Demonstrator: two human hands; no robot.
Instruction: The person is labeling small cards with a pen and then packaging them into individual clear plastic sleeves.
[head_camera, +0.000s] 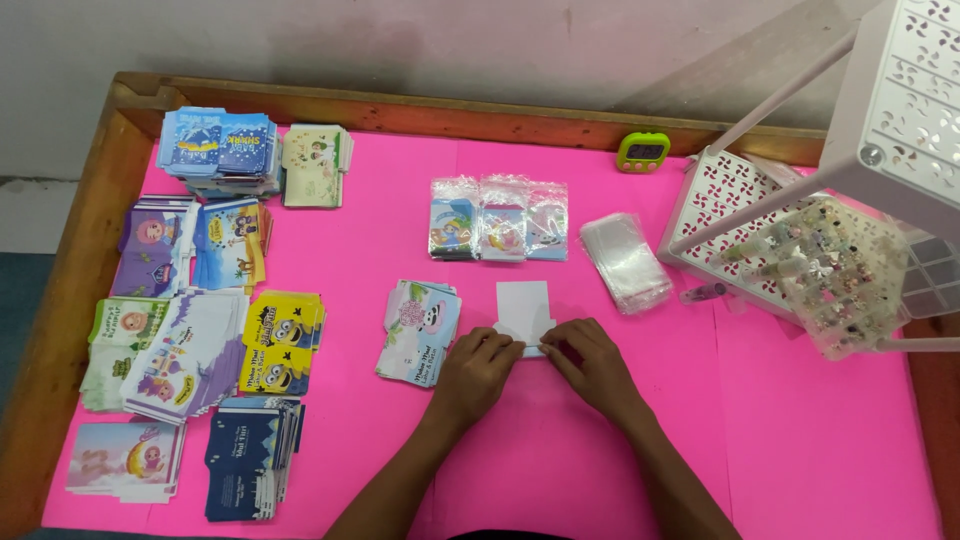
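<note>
Meanwhile, at a pink table (520, 460), the left hand (478, 368) and right hand (592, 362) meet over a white card (524, 308), fingers of both curled and pinching its lower edge flat against the surface. The card lies at the table's centre, just beside a pile of flat printed cards (420, 330) on the left and near a stack of clear sleeves (626, 260) on the right. Judged from here, uneven pressure from the 2 hands could crease the card crookedly or tear its edge. A sliding wrist could also nudge the pile beside it, and the sleeves, being slick, look liable to scatter if brushed.
</note>
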